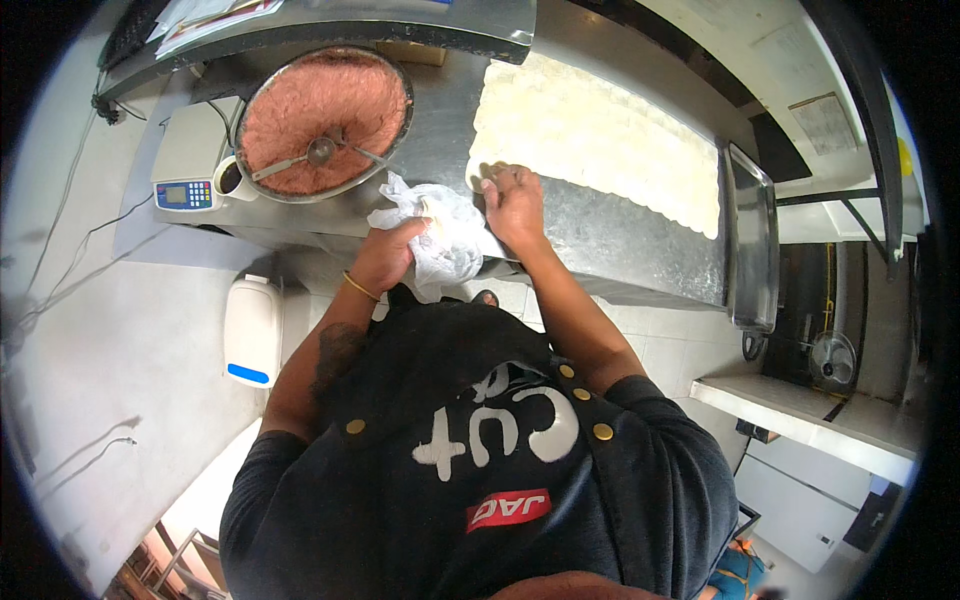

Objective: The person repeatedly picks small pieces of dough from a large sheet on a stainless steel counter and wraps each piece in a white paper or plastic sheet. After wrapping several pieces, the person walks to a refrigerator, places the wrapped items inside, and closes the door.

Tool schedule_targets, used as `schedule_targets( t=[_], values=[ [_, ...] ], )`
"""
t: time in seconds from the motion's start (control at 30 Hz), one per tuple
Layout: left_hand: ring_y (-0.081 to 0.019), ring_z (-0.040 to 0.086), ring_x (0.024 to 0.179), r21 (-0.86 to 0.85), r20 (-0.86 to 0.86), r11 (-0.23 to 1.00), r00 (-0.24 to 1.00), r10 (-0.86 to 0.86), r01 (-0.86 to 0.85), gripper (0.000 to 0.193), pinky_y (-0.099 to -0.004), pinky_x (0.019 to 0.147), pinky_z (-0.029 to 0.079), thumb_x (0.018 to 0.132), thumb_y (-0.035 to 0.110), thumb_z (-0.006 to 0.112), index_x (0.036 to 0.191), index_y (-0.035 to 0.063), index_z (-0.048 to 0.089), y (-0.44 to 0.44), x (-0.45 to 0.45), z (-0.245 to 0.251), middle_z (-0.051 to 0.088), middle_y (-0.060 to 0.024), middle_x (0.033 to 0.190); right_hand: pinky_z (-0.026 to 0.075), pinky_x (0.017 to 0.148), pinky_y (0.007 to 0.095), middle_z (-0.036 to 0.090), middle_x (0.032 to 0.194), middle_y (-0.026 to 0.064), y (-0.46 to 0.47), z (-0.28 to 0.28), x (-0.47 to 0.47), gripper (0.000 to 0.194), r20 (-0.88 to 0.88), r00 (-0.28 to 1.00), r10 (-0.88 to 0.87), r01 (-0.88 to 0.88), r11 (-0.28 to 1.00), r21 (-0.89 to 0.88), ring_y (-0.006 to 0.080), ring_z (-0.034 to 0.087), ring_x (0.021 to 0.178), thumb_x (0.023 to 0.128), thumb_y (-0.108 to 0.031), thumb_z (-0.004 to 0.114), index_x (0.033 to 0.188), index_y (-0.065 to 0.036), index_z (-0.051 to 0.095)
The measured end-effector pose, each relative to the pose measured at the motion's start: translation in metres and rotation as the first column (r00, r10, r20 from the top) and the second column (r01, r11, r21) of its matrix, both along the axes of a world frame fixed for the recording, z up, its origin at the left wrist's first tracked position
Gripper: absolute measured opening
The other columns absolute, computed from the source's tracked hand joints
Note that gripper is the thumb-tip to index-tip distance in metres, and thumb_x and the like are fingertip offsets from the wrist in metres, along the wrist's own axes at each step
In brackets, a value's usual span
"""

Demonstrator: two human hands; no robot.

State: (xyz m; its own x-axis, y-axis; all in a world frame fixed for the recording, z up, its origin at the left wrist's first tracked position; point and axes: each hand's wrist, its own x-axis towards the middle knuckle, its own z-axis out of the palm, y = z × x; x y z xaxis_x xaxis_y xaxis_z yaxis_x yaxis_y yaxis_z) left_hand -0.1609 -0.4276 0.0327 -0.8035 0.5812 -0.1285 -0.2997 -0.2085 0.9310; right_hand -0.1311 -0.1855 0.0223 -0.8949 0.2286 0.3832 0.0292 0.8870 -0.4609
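My left hand [391,251] grips a crumpled white plastic bag [450,244] at the counter's front edge. Something pale shows inside the bag's folds. My right hand [517,206] reaches over the counter, its fingertips on the near left corner of a broad sheet of pale, thin dough rounds [592,142]. The rounds lie close together in rows, with a scalloped outer edge. Whether those fingers pinch a round is hidden under them. Left of the rounds stands a big metal bowl [409,112] of pink minced filling [322,97], with a metal spoon [320,152] and another utensil handle in it.
The steel counter [600,217] carries a digital scale [196,142] and a white mug [231,180] of dark liquid at left. A metal tray [752,247] stands at the right end. A raised shelf edge [337,34] overhangs the back. Below left is a white bin [253,330].
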Motion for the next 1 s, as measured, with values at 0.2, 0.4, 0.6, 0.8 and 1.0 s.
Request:
schedule_targets(
  t=[0.2,0.4,0.6,0.8,1.0],
  values=[
    [-0.0182,0.064,0.11,0.117,0.067,0.993,0.998,-0.012,0.004,0.03,-0.0339,0.098,0.05,0.103,0.011,0.055,0.127,-0.0036,0.064,0.033,0.004,0.011,0.069,-0.0079,0.122,0.052,0.074,0.0257,0.07,0.094,0.0036,-0.014,0.029,0.029,0.027,0.14,0.914,0.382,-0.092,0.531,-0.843,0.0093,0.063,0.083,0.092,-0.016,0.079,0.112,-0.001,0.069],
    [-0.0159,0.064,0.108,0.338,0.286,0.938,0.942,-0.173,0.069,0.03,-0.0332,0.097,0.051,0.107,0.014,0.053,0.13,-0.0026,0.062,0.06,0.005,-0.001,0.068,-0.0064,0.124,0.054,0.069,0.026,0.07,0.091,0.0046,-0.002,0.034,0.039,0.014,0.158,0.923,0.351,0.02,0.368,-0.93,0.0092,0.064,0.078,0.095,-0.009,0.072,0.105,0.001,0.068],
    [-0.0188,0.065,0.106,0.01,0.003,0.999,0.999,-0.05,0.05,0.028,-0.0354,0.096,0.051,0.103,0.012,0.056,0.122,-0.0057,0.066,0.066,0.012,-0.006,0.071,-0.0092,0.119,0.053,0.066,0.0299,0.069,0.085,0.004,0.039,-0.001,0.047,0.011,0.285,0.958,0.031,0.253,0.375,-0.892,0.0118,0.063,0.073,0.097,-0.011,0.064,0.098,-0.001,0.069],
    [-0.0217,0.067,0.104,-0.268,-0.042,0.96,0.997,0.07,-0.079,0.03,-0.0372,0.094,0.052,0.1,0.016,0.058,0.118,-0.0054,0.067,0.035,0.009,-0.021,0.072,-0.0128,0.116,0.055,0.083,0.0476,0.074,0.099,0.0241,0.076,0.0,0.05,0.033,0.423,0.887,-0.186,0.331,0.894,-0.301,0.0427,0.071,0.095,0.088,-0.033,0.069,0.101,-0.002,0.073],
    [-0.0217,0.068,0.099,-0.184,-0.031,0.977,0.994,0.107,-0.11,0.035,-0.0359,0.09,0.054,0.098,0.021,0.059,0.12,-0.0065,0.064,0.02,0.014,-0.042,0.07,-0.0106,0.112,0.055,0.084,0.0485,0.074,0.1,0.0238,0.081,0.003,0.027,0.037,0.521,0.811,-0.268,0.335,0.942,-0.037,0.0412,0.071,0.096,0.089,-0.039,0.07,0.102,-0.004,0.074]
  ],
)
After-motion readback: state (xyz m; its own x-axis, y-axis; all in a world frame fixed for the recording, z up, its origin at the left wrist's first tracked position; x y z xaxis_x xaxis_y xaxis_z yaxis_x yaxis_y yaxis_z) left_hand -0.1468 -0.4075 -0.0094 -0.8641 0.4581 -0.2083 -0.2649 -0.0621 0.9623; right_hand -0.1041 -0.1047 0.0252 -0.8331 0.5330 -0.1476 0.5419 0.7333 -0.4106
